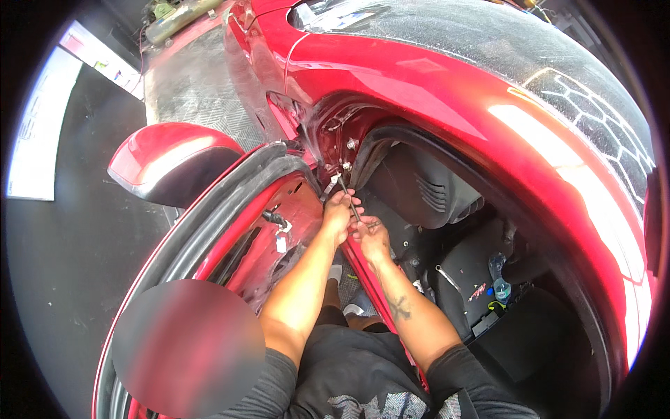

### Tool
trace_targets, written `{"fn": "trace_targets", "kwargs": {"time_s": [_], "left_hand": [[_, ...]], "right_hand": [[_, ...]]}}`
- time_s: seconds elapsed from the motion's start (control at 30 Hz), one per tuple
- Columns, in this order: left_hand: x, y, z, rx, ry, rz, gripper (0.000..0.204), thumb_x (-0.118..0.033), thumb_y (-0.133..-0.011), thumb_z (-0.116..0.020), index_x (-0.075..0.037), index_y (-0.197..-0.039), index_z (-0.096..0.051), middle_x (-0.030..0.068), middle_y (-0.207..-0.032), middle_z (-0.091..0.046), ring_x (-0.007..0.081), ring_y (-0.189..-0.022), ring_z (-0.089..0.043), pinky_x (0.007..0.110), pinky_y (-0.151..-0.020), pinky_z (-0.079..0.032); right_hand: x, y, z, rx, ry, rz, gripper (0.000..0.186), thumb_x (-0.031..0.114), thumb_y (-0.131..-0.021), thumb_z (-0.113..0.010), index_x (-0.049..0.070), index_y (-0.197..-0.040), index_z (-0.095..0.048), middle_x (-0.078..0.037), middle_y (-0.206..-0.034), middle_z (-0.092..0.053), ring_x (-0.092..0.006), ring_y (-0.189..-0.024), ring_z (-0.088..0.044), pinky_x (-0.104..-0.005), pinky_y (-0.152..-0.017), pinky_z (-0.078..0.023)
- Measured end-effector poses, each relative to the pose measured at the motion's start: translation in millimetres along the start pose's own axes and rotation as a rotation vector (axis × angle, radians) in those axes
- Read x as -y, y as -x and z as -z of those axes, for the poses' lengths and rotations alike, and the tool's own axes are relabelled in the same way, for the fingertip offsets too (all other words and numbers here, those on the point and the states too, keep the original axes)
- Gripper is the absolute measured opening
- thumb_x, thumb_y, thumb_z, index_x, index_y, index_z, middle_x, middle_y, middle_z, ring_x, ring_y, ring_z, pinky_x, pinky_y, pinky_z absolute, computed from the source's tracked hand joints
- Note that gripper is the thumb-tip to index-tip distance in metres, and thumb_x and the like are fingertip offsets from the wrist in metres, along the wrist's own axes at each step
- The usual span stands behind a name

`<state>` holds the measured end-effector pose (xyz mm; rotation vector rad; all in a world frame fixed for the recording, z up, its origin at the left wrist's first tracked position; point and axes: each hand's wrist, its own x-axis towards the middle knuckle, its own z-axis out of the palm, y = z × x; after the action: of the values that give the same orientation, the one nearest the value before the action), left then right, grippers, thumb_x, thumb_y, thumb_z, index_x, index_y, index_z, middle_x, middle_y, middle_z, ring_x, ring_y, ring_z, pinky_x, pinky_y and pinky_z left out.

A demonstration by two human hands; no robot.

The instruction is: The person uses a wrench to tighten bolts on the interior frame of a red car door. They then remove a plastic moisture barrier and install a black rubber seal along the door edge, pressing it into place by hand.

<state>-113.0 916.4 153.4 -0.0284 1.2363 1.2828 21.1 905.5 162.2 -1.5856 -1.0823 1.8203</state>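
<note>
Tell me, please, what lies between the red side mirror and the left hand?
In the head view, the open car door lies between the side mirror and the left hand: its black rubber seal, then its red inner panel.

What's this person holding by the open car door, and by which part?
A thin dark rod: the right hand grips its lower end; the left hand seems to hold it farther up.

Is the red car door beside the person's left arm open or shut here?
Open: the red door stands angled away from the car body, the person is between them, and the cabin shows.
</note>
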Motion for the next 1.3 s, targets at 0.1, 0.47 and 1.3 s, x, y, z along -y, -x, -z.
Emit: {"fn": "trace_targets", "kwargs": {"time_s": [0.1, 0.47, 1.3], "left_hand": [[0, 0, -2, -0.001, -0.001, -0.012, 0.027, -0.022, -0.118, -0.046, -0.010, -0.139, -0.057, 0.0085, -0.119, -0.063, 0.0232, -0.099, -0.067, 0.040, -0.072, -0.062], [-17, 0, -5, 0.020, -0.061, 0.049, 0.028, -0.020, -0.119, -0.045, -0.010, -0.143, -0.054, 0.0110, -0.130, -0.070, 0.0246, -0.109, -0.073, 0.038, -0.090, -0.060], [-35, -16, -5, -0.085, -0.213, -0.020, 0.023, -0.017, -0.116, -0.050, -0.005, -0.134, -0.059, 0.0087, -0.104, -0.075, 0.0157, -0.080, -0.072, 0.028, -0.068, -0.057]], "right_hand": [[-3, 5, -1, -0.045, -0.095, 0.064, 0.016, 0.013, -0.112, -0.061, 0.002, -0.122, -0.066, -0.005, -0.102, -0.072, -0.0119, -0.082, -0.068, -0.0288, -0.079, -0.059], [-16, 10, 5, -0.196, 0.182, 0.226, 0.039, 0.034, -0.117, -0.052, 0.001, -0.125, -0.071, -0.005, -0.098, -0.074, -0.0148, -0.086, -0.071, -0.0344, -0.078, -0.057], [27, 20, -15, -0.285, 0.346, 0.348, 0.047, 0.017, -0.104, -0.070, -0.002, -0.143, -0.052, -0.026, -0.129, -0.063, -0.0440, -0.113, -0.068, -0.0510, -0.101, -0.056]]}}
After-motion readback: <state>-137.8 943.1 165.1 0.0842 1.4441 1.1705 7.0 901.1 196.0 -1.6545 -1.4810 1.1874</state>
